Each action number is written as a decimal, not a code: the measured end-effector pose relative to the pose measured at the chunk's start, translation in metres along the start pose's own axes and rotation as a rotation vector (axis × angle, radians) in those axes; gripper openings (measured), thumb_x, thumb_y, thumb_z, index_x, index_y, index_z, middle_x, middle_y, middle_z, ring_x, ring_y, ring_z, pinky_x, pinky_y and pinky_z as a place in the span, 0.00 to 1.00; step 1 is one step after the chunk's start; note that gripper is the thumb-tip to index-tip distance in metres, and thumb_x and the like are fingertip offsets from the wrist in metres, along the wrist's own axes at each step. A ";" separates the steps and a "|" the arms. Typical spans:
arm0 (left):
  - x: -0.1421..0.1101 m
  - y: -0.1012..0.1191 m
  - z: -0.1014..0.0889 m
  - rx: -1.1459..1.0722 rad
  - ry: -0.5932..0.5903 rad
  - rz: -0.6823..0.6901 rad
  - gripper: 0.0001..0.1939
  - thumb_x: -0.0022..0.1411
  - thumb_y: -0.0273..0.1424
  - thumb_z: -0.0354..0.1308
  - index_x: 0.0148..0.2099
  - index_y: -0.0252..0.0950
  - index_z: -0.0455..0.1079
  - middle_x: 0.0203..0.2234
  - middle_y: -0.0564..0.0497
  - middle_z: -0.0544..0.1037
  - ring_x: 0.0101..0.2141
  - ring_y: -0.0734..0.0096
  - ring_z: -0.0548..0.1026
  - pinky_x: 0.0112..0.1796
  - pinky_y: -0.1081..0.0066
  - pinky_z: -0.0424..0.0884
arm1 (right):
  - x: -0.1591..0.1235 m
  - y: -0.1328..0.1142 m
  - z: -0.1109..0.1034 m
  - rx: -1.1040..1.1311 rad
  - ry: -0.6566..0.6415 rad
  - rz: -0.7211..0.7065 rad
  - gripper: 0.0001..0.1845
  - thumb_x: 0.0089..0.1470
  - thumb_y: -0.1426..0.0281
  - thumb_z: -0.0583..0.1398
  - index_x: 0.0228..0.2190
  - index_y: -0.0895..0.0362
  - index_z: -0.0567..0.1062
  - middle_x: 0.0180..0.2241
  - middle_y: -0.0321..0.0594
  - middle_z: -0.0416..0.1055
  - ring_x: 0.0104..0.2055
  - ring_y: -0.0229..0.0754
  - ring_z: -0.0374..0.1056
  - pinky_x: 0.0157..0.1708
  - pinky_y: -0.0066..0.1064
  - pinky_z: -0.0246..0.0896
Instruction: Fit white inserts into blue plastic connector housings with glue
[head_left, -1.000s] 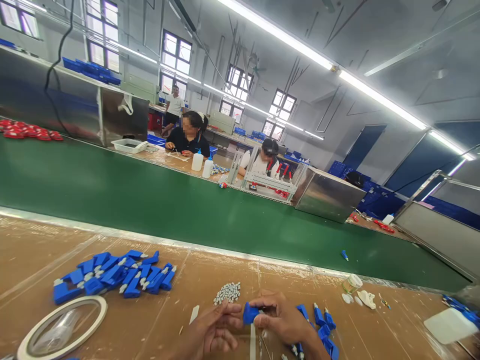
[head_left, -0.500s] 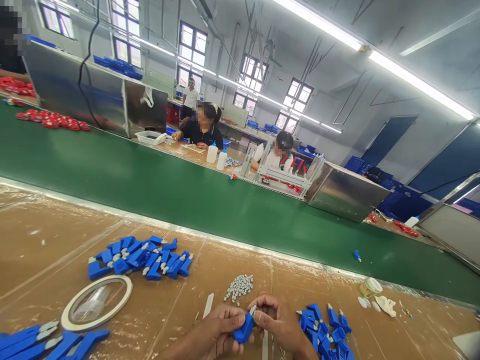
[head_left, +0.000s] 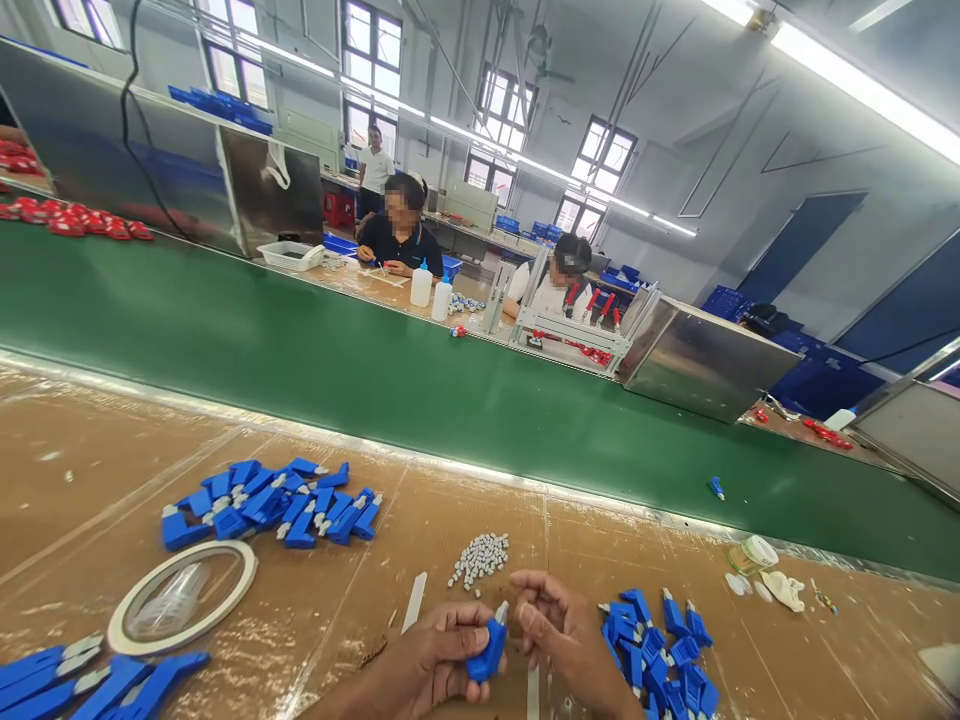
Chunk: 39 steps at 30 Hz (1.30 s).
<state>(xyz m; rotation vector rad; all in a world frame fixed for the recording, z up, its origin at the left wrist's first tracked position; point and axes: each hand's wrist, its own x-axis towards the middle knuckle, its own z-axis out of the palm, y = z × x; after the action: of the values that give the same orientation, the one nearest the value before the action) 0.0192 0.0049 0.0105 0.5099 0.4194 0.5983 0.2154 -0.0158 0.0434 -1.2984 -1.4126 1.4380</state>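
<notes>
My left hand is closed round a small blue plastic part with a pale tip, held just above the brown table. My right hand hovers beside it with fingers curled, fingertips near the part's tip; whether it holds anything I cannot make out. A small heap of grey-white pellets lies just beyond my hands. A pile of blue parts sits to the right of my right hand.
A larger pile of blue parts and a ring of tape lie to the left. More blue parts fill the near-left corner. A green conveyor belt runs beyond the table. Two people sit working across it; another stands behind.
The view has tilted down and shifted slightly. My right hand has drawn a little away from the blue part, which stays in my left hand.
</notes>
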 end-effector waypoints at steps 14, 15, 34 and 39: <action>0.000 0.016 -0.008 -0.091 0.119 0.119 0.17 0.46 0.31 0.75 0.37 0.29 0.77 0.27 0.46 0.80 0.24 0.76 0.76 0.25 0.80 0.69 | -0.046 0.046 0.026 -0.015 -0.092 0.188 0.31 0.36 0.43 0.69 0.30 0.56 0.77 0.24 0.31 0.63 0.23 0.33 0.53 0.24 0.27 0.47; 0.000 0.016 -0.009 -0.095 0.119 0.119 0.16 0.46 0.31 0.74 0.37 0.29 0.77 0.28 0.46 0.80 0.24 0.76 0.76 0.25 0.80 0.69 | -0.045 0.046 0.026 -0.015 -0.092 0.188 0.31 0.36 0.43 0.69 0.29 0.57 0.76 0.23 0.31 0.63 0.23 0.32 0.53 0.23 0.26 0.46; -0.001 0.016 -0.011 -0.098 0.097 0.117 0.14 0.50 0.30 0.72 0.37 0.27 0.77 0.28 0.45 0.79 0.24 0.79 0.74 0.27 0.80 0.69 | -0.045 0.041 0.040 -0.182 -0.017 0.039 0.28 0.45 0.44 0.65 0.25 0.58 0.79 0.24 0.34 0.62 0.23 0.35 0.55 0.22 0.27 0.48; -0.001 0.017 -0.011 -0.088 0.114 0.111 0.16 0.48 0.32 0.74 0.36 0.29 0.77 0.27 0.48 0.78 0.23 0.79 0.74 0.27 0.81 0.69 | -0.044 0.039 0.040 -0.251 -0.020 0.027 0.28 0.47 0.45 0.64 0.24 0.59 0.80 0.25 0.37 0.64 0.24 0.37 0.58 0.22 0.28 0.49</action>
<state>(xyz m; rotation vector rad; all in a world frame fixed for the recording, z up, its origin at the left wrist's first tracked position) 0.0059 0.0203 0.0117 0.4178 0.4726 0.7519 0.1921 -0.0727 0.0081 -1.4659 -1.6349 1.3253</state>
